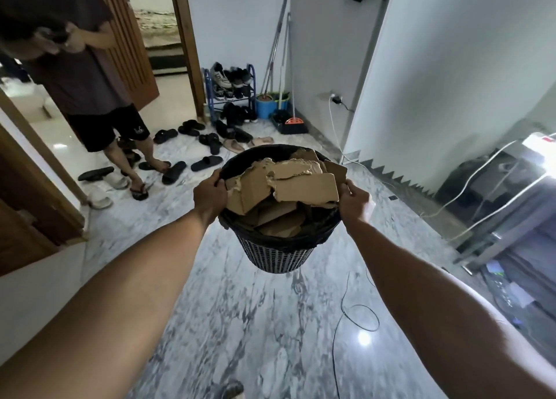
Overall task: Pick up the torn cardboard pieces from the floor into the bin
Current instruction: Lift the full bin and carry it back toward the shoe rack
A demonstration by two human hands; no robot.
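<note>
Out to the left of the left-hand grip, a second person stands in the doorway among scattered sandals, well apart from the action. Now the left hand itself: fingers curled over the bin's rim, thumb hooked on the inside edge, a firm wrap on the left side. Between the two grips sits the bin, a dark mesh basket with a black liner, lifted clear of the marble floor and tipped slightly toward the camera. Heaped inside, rising above the rim, are the torn cardboard pieces, the top slab lying flat across the pile and one corner poking over the far right edge. On the other side, the right hand pinches the rim the same way, fingers closed round it. No loose cardboard shows on the floor around the grips, so the gathering looks about done. Handling-wise, I'd judge this load light but bulky: stiff corrugated board with ragged, soft edges, nothing fragile, but stacked loosely and liable to slide off if the bin tilts further. The mesh wall probably flexes, so opposite points on the rim, as here, is the sensible hold; keep it level. Right of the right-hand grip, a thin black cable loops on the floor, and white cords trail along the wall.
</note>
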